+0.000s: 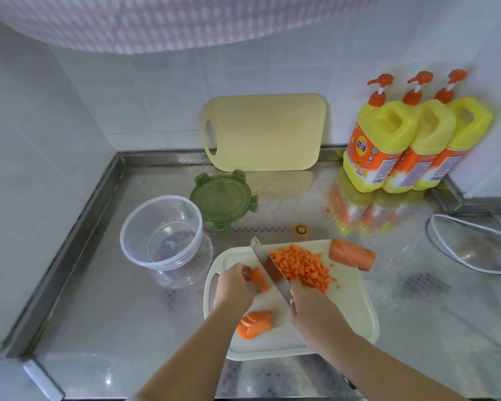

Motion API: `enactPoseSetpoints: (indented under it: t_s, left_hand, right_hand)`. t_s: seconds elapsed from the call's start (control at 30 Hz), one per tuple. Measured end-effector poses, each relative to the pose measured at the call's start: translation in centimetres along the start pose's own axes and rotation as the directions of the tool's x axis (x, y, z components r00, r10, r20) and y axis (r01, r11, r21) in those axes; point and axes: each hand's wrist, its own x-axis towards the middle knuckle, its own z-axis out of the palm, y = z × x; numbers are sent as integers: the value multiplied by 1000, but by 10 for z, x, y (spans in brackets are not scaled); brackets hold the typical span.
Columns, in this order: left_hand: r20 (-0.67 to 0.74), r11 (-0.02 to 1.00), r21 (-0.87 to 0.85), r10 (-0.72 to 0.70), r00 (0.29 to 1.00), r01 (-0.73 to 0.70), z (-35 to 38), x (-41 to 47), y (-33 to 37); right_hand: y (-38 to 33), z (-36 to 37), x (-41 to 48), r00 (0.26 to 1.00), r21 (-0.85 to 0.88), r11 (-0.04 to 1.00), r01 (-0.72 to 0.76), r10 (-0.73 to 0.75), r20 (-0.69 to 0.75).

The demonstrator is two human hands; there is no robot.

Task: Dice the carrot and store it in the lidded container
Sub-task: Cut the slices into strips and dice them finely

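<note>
We were in the dicing step. Our left hand (234,285) curled over a carrot piece (258,278) on the white board (356,308), and our right hand (310,308) wrapped the knife (268,267) handle, blade beside the diced pile (300,266). Slices (253,324) and a chunk (352,254) lay uncut. Next, we judged, came even cuts with fingertips tucked. The container (161,235) stood open on the desk, its lid (223,199) beside it.

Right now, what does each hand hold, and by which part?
The right hand grips the knife by its handle. The left hand holds a carrot piece at its left end on the cutting board.
</note>
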Motion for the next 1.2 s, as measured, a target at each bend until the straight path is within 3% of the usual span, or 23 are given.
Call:
enactPoseSetpoints:
  t_s: [0.13,0.37,0.43,0.53,0.63,0.87,1.2]
  left_hand:
    - [20,970,225,89,996,-91,1,-1,2]
    - [-4,967,229,117,993,-113,-7,-5,2]
    - [107,935,283,188,976,-211,-17,-10,-2]
    - [435,904,265,198,878,-335,-26,-22,-9]
    - [527,829,349,212,823,-437,-27,-25,-11]
    - [547,827,338,216,809,-450,-26,-23,-8]
    - [366,904,201,289,885,-378,-45,-6,-8]
  right_hand:
    - [-2,2,1,1000,-10,1000,6,-6,16]
    - [-1,4,2,999,-34,999,7,-6,41]
    - [4,-1,1,1000,-6,1000,-17,17,13]
    - [11,-8,1,1000,-23,1000,-15,15,5]
    - [13,-10,2,1000,-4,1000,-19,19,10]
    - [11,-12,-1,1000,-12,1000,-12,12,25]
    - [13,-14,0,998,6,999,-45,45,39]
